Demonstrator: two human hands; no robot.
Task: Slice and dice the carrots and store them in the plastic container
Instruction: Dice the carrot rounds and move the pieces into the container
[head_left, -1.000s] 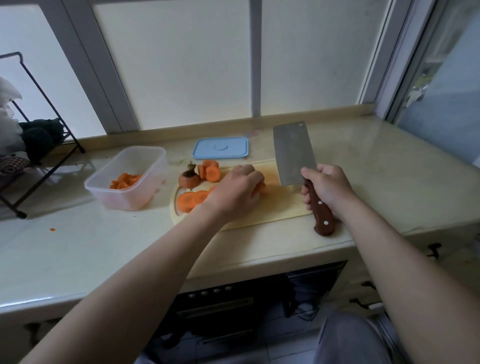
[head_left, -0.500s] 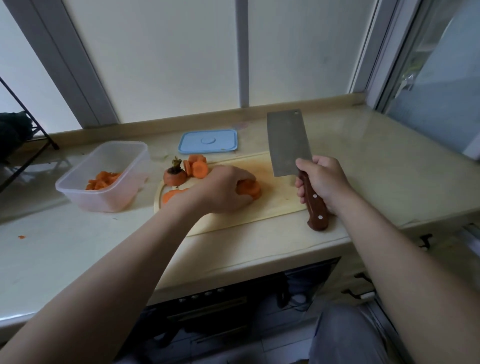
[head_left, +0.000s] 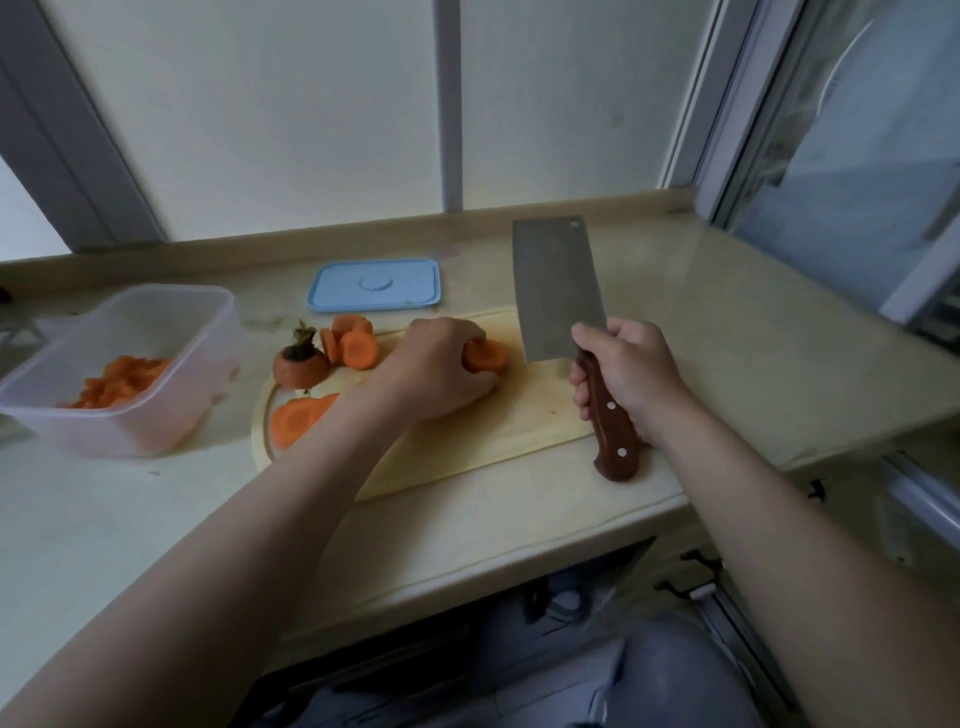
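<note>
Carrot piece (head_left: 485, 356) under left fingers (head_left: 441, 332)

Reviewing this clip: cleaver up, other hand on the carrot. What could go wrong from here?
1. The left hand covers most of the short carrot; the cleaver, held up in the right hand, may catch a fingertip.
2. The round carrot may roll under the blade.
3. The slices piled near the far edge of the board may get knocked onto the counter.
</note>
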